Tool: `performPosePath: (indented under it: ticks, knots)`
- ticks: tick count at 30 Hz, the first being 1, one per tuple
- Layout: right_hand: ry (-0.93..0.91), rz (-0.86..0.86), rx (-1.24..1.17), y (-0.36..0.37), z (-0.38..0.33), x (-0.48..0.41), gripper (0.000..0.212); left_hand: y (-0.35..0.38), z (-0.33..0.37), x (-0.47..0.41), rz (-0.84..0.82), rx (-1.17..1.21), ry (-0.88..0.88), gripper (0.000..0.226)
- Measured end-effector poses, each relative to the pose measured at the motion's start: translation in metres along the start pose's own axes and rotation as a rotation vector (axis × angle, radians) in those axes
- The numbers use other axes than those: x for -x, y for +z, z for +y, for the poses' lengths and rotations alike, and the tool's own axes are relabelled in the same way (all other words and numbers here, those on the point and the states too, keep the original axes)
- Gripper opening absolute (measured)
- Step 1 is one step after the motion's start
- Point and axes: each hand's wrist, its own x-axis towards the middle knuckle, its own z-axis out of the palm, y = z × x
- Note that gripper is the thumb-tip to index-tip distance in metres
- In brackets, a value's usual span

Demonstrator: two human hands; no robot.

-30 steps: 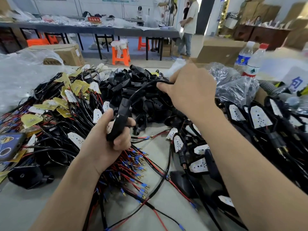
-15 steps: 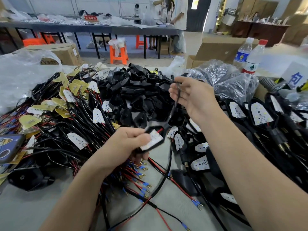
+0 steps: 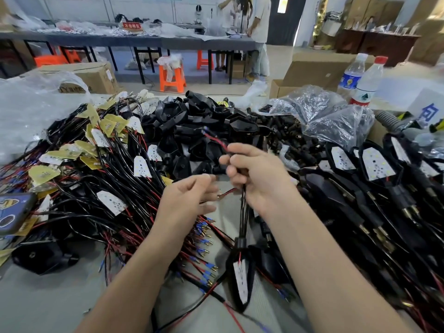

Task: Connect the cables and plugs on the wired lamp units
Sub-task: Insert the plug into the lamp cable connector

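Observation:
My right hand [image 3: 262, 181] grips the black cable [image 3: 243, 217] of a wired lamp unit. The unit's black housing with its white LED board [image 3: 241, 280] hangs below the hand, just over the table. A red wire with a blue terminal [image 3: 215, 140] sticks up above the right fingers. My left hand [image 3: 189, 200] is close beside the right, slightly blurred, its fingertips pinching the metal-tipped end of a second red wire [image 3: 225, 193] that runs out from under the right hand.
Loose LED boards on red and black wires [image 3: 103, 164] are heaped at the left, empty black housings [image 3: 192, 131] in the middle, assembled units [image 3: 374, 179] at the right. Plastic bags [image 3: 331, 116], two water bottles [image 3: 365, 82], a phone [image 3: 12, 212] and a lone housing [image 3: 40, 258] lie around.
My left hand has let go of the lamp unit, which now hangs from the cable in my right hand. The right hand came down and nearer, and the left moved up beside it.

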Motion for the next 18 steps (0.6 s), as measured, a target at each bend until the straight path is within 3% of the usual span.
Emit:
performPosePath:
  ticks: [5,12,18]
  knots:
    - [0.041,-0.131,0.170,-0.001,0.033,0.028,0.031,-0.009,0.003,-0.007,0.079,0.242,-0.016,0.021]
    - [0.012,-0.198,0.442,-0.001,0.060,0.037,0.031,-0.020,-0.003,-0.014,0.300,0.063,0.199,0.023]
    - [-0.223,-0.089,0.967,-0.012,0.067,0.039,0.020,-0.019,-0.006,-0.014,0.327,0.029,0.193,0.013]
